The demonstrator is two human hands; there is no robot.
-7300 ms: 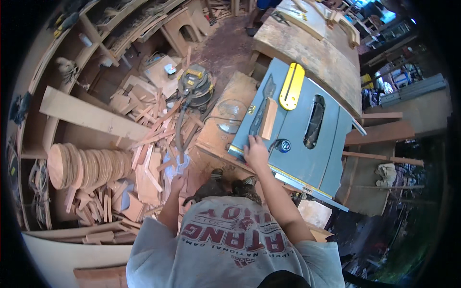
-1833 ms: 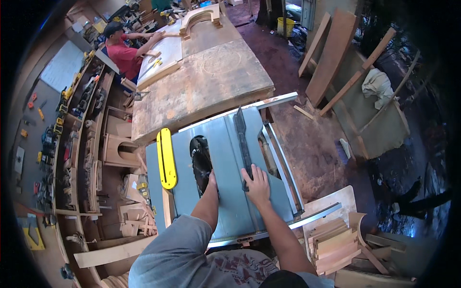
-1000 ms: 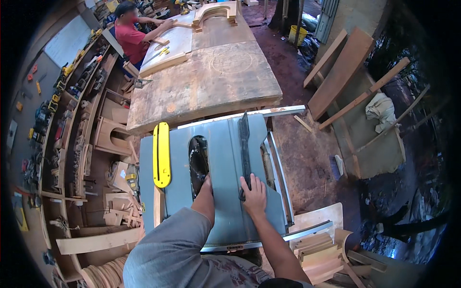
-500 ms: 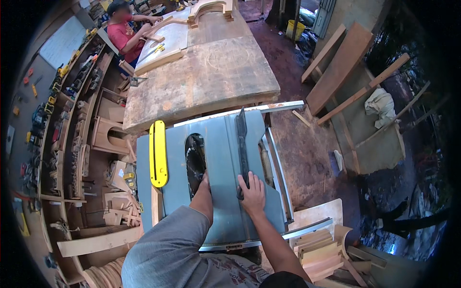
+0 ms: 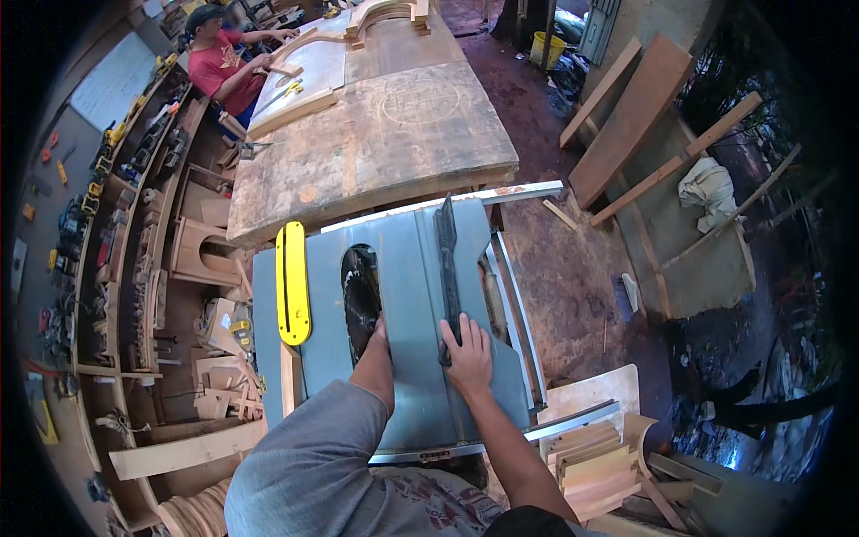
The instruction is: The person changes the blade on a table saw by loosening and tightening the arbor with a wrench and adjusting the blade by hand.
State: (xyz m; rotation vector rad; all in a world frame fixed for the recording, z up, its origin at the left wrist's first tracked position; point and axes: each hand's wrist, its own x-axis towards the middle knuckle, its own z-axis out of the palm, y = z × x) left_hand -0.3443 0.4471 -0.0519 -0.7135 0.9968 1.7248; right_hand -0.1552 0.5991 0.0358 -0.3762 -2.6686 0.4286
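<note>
Before me is the table saw (image 5: 412,376), with a blue-grey top and a long oval opening in it. Inside that opening, a dark round saw blade (image 5: 360,291) shows in part. My left hand (image 5: 379,336) reaches down into the opening beside the blade, and its fingers are hidden there. Flat on the saw top, my right hand (image 5: 467,354) has its fingers stretched apart, with the thumb side touching a long black bar (image 5: 449,268). A yellow throat plate (image 5: 293,285) with a long slot lies to the left of the opening.
Beyond the saw stands a big wooden workbench (image 5: 385,143), where a co-worker (image 5: 224,63) handles curved wood. Shelves of tools (image 5: 134,179) line the left. Boards (image 5: 631,125) lean at the right. Curved wood pieces (image 5: 586,470) are stacked at the lower right.
The view has shifted slightly. The co-worker's head has lifted a little. Both my hands stay in about the same places.
</note>
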